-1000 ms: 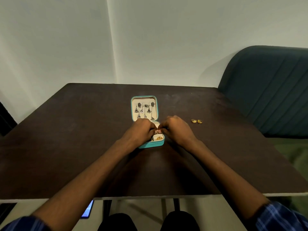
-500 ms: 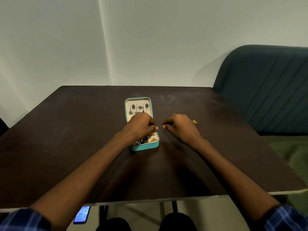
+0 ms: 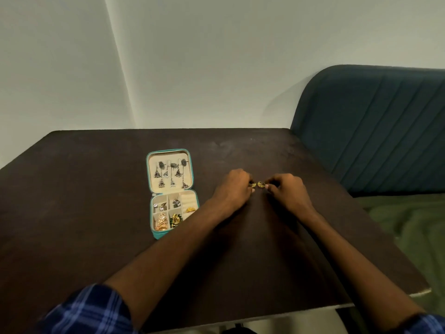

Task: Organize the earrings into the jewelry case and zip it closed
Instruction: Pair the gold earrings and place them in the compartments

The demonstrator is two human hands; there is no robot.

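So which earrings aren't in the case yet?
The small gold pair on the table, between the left hand and right hand; the others sit inside the case.

one open case (image 3: pixel 154 214); two hands (image 3: pixel 234 188)

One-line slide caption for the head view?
Both hands reach gold earrings beside the open jewelry case.

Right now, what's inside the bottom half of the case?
The case bottom tray holds earrings: silver pieces in the far compartments, gold ones nearer, and a gold piece on the ring rolls. The left arm covers the tray's near right corner.
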